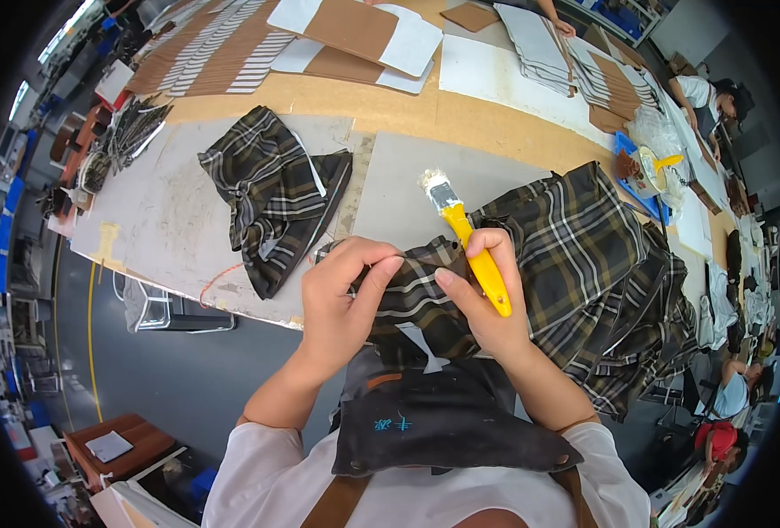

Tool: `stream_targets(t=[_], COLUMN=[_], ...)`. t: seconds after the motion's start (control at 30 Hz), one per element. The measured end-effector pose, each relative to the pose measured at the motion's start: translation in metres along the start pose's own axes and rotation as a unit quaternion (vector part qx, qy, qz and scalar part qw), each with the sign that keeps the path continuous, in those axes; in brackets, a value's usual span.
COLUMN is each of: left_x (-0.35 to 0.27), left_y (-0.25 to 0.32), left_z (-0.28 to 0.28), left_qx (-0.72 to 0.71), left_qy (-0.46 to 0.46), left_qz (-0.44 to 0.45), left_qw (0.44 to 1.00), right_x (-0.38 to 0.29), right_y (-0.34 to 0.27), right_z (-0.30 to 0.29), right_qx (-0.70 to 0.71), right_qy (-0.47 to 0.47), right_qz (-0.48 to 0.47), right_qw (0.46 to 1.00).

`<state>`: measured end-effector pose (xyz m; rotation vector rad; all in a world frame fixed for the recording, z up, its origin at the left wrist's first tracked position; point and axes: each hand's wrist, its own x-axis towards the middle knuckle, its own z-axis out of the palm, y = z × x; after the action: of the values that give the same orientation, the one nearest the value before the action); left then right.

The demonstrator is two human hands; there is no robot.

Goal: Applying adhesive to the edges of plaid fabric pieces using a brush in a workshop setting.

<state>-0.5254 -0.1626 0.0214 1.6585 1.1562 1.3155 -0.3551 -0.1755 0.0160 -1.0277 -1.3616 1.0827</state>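
My left hand (347, 290) pinches the upper edge of a dark plaid fabric piece (423, 284) between thumb and finger. In my right hand (495, 290) is a yellow-handled paintbrush (459, 221), its bristles up and coated with a whitish substance. The right thumb and fingers also touch the plaid cloth, which hangs over the table's near edge with a white strip (423, 346) on it. Left of my hands lies another plaid piece (271, 191) with a dark zipper-like edge. A larger plaid heap (581, 257) lies at the right and drapes over the edge.
Grey boards (152, 191) cover the near worktable. Brown and white panels (357, 39) are stacked along the back. A blue tray (628, 145) at the right holds a tub with another yellow-handled brush (667, 162). Co-workers (707, 105) are at the right; another person's hand is at the back.
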Motion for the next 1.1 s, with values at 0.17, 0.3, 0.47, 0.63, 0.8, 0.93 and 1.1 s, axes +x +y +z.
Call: stream_targets(t=[0.17,0.3,0.47,0.63,0.8,0.93,1.1], left_x=[-0.003,-0.002,-0.005,-0.006,-0.009,-0.013,-0.010], left_y=[-0.003,0.013,0.011,0.006,0.007,0.007,0.014], left_z=[0.002,0.002,0.001,0.000,-0.002,-0.006,-0.007], left_qx=[-0.044,-0.084,-0.194,-0.275,-0.296,-0.318,-0.324], left_qy=[-0.001,-0.024,0.000,-0.003,-0.037,-0.047,-0.071], left_qz=[0.008,-0.037,-0.163,-0.185,-0.168,-0.191,-0.189], left_qw=[0.999,0.995,0.967,0.944,0.939,0.928,0.924], right_x=[0.006,0.000,0.004,-0.002,0.005,0.005,0.004], right_y=[0.000,-0.001,-0.002,-0.033,-0.053,-0.055,-0.057], right_z=[0.002,0.005,-0.005,-0.031,-0.029,-0.030,-0.034], right_qx=[0.126,0.040,-0.066,0.033,-0.045,-0.021,-0.048], right_qy=[0.000,-0.005,0.010,0.044,-0.113,0.030,0.006], right_qz=[-0.032,-0.090,-0.160,-0.110,-0.102,-0.082,-0.092], right_qw=[0.992,0.995,0.985,0.992,0.987,0.996,0.995])
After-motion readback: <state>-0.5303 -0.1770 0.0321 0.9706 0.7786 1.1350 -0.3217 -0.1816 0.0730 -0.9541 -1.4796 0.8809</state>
